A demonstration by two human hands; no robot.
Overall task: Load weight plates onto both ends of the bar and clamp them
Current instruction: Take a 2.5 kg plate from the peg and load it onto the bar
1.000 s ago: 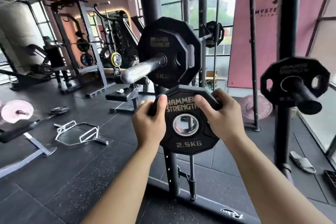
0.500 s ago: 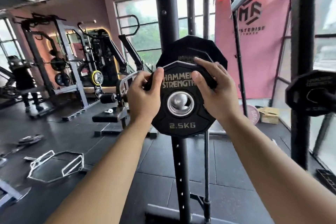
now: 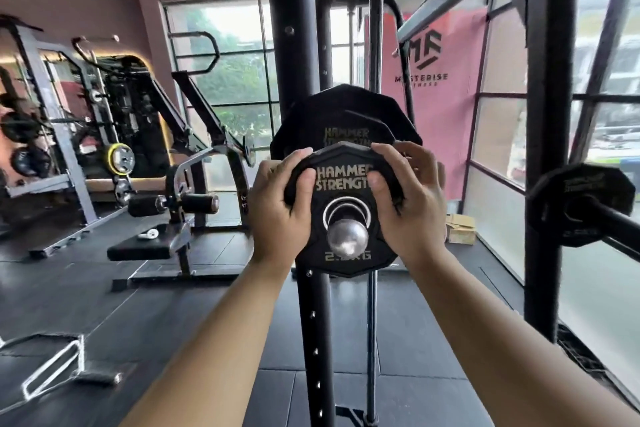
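Observation:
Both my hands hold a small black 2.5 kg plate (image 3: 341, 180) by its upper edges. My left hand (image 3: 277, 215) grips the left side and my right hand (image 3: 412, 208) the right side. The steel end of the bar (image 3: 347, 238) pokes through the plate's centre hole toward me. Just behind it on the same sleeve sits a larger black plate (image 3: 341, 114), partly hidden by the small one. No clamp is visible.
A black rack upright (image 3: 317, 340) runs down behind the plates. At the right, another black plate (image 3: 575, 204) sits on a storage peg of a second upright (image 3: 547, 114). A bench machine (image 3: 166, 239) stands at left, a hex bar (image 3: 52, 367) lies on the floor.
The 2.5 kg plate rose from below the bar to its end, and the sleeve tip now pokes through its hole. My view has moved closer, head-on to the bar.

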